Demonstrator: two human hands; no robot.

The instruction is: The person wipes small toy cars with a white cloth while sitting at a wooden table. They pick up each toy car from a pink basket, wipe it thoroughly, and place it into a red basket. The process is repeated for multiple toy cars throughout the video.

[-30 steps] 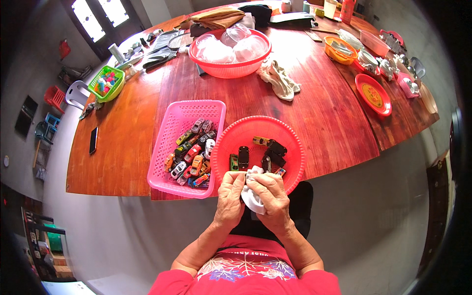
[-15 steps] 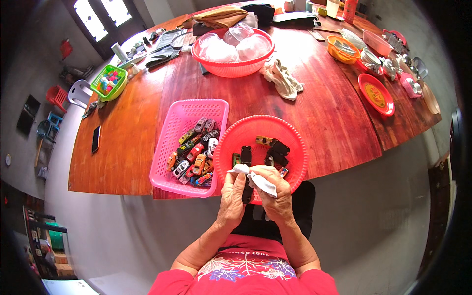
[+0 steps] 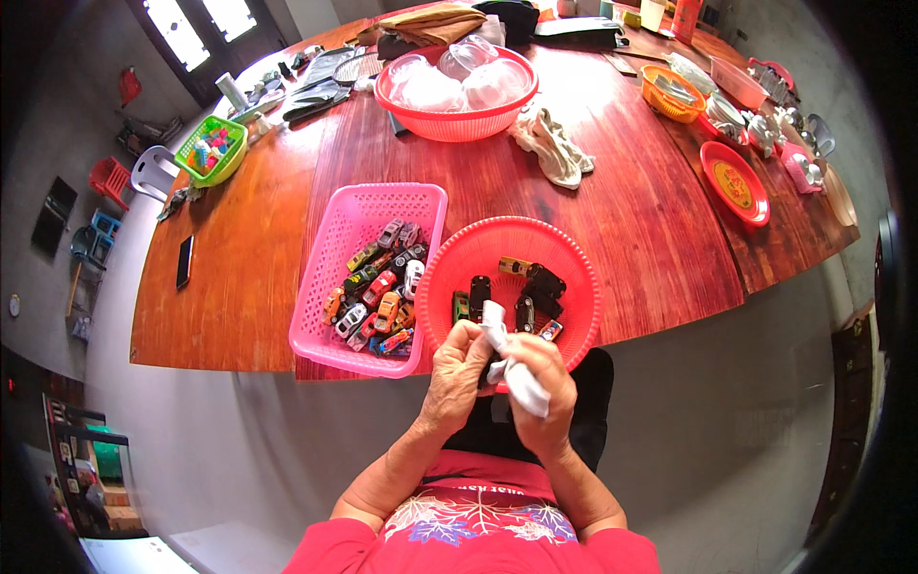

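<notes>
Both hands, the left hand [image 3: 461, 368] and right hand [image 3: 542, 397], are closed together on a soft, light white cloth [image 3: 509, 364], probably easiest pinched by its loose folds, just below the round red plastic basket [image 3: 457, 263].

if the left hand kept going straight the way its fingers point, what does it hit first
Likely the white cloth bunched between both hands; the left hand already touches it. Beyond that sits the near rim of the round red basket with its toy cars, though depth is hard to judge.

Item between the fingers [image 3: 475, 352]: wrapped in white cloth [image 3: 516, 368], unidentifiable. Toy cars [image 3: 381, 287] in pink basket [image 3: 330, 244]: overlapping, too small to tell apart. Worktop [image 3: 249, 258] far edge: cut off.
</notes>
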